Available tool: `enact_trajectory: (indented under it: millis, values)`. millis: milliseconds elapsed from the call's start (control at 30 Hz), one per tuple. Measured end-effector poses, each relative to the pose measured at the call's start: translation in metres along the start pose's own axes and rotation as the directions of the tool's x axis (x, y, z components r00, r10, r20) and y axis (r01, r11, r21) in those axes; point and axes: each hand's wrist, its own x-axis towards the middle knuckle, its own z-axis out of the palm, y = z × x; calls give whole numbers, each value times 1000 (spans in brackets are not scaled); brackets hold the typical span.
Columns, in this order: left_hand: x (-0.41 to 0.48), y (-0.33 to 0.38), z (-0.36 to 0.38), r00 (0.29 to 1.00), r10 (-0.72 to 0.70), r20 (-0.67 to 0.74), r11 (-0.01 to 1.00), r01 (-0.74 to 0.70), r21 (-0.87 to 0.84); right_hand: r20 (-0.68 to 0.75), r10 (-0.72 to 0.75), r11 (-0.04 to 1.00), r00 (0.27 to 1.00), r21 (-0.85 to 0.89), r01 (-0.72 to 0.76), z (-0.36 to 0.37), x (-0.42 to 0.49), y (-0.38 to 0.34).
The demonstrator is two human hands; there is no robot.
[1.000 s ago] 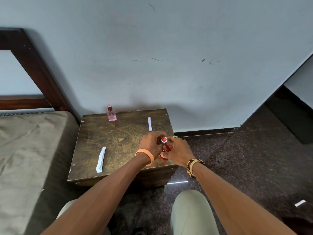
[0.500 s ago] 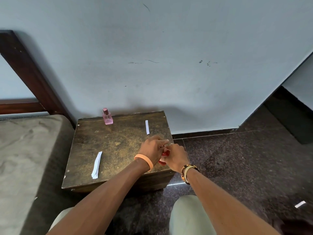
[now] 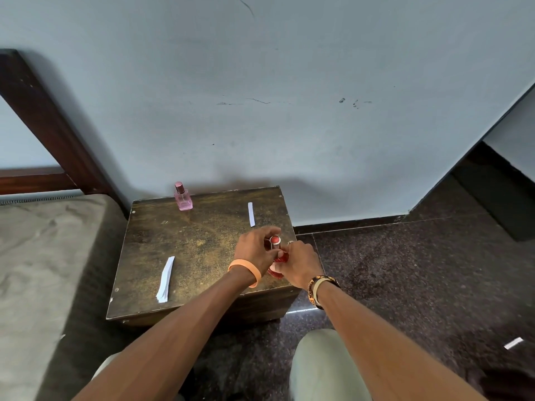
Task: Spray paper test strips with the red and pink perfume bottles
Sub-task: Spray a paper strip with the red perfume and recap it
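Head view. Both hands meet over the near right corner of the surface (image 3: 188, 256). The right hand (image 3: 301, 264) is wrapped around the lower body of the red perfume bottle (image 3: 278, 259). The left hand (image 3: 254, 250) has its fingers curled round the cap (image 3: 275, 240) at the top of the bottle.

Change: half a second ago the left fingers covered the top of the bottle. The round red cap face now shows again between the hands. The bottle stays over the same corner. This points to work on the cap; whether it is coming off or going back on cannot be told. No strip is in either hand.

Task items at rest:
- The pink perfume bottle (image 3: 183, 198) stands upright and capped at the far left of the surface, near the wall (image 3: 289, 82).
- A single strip (image 3: 251, 214) lies flat near the far right, just beyond the hands.
- A stack of strips (image 3: 165, 279) lies at the near left, well apart from the hands.

Edges and room: the red bottle is close to the right and near edges, with bare floor (image 3: 405, 270) beyond both. The middle of the surface is open. The bed (image 3: 43, 256) is close along the left side. A stray strip (image 3: 513, 342) lies on the floor to the right.
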Motion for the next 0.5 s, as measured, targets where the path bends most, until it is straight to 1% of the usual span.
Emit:
enact_trajectory:
  millis: [67,200,333,433,500]
  values:
    - [-2,0,-1,1000,-21,5,999,21,-35,11,0,1000,1000,3,0,0,0,-1]
    - [-2,-2,1,999,-17,-37,999,18,41,15,-17,1000,1000,16,17,0,0,-1]
    - [-1,0,3,998,59,5,995,-59,83,-1,-4,1000,1000,21,4,0,0,-1]
    - [-1,0,2,1000,3,3,1000,-3,2,8,0,999,1000,34,-1,-1,0,0]
    - [-1,0,1,1000,-21,5,1000,21,-1,10,-3,999,1000,41,3,-1,0,0]
